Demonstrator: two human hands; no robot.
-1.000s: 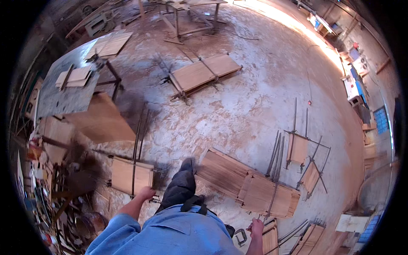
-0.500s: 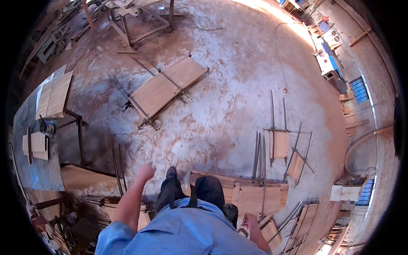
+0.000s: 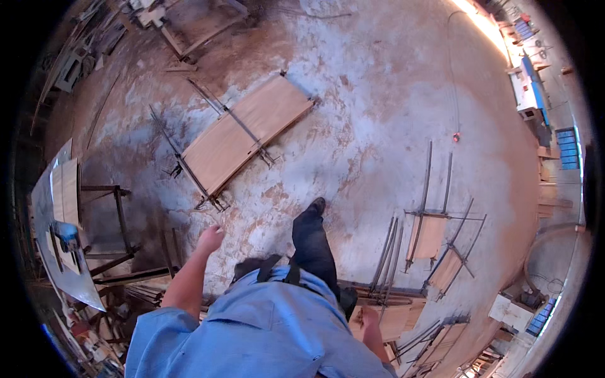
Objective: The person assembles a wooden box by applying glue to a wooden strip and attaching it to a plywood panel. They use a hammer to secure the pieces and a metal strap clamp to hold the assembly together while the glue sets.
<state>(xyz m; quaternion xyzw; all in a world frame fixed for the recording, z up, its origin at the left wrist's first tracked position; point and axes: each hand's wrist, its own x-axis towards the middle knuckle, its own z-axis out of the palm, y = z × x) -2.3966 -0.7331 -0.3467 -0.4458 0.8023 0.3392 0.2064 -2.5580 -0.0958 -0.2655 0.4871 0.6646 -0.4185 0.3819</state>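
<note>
My left hand [image 3: 211, 239] hangs forward over the floor with its fingers curled in, and nothing shows in it. The nearest thing ahead of it is a large wooden panel [image 3: 242, 142], lying at a slant on the floor with long metal bar clamps [image 3: 246, 130] across it. Down by my right side, my right hand [image 3: 368, 318] is also curled and no object shows in it. Just below that hand, wooden boards [image 3: 391, 318] lie on the floor, partly hidden by my arm. One dark-trousered leg [image 3: 314, 242] is stretched forward.
Smaller clamped panels [image 3: 427, 236] lie at the right, beside several loose bars [image 3: 386, 255]. A sheet-topped table [image 3: 85, 286] with boards stands at the left. A cable [image 3: 455, 94] with a red end runs over the floor. Machines and timber line the right wall.
I have stepped forward, and one leg now reaches out ahead. The clamped panel sits closer, while the left table has slid back toward the picture's edge. Both hands stay curled.
</note>
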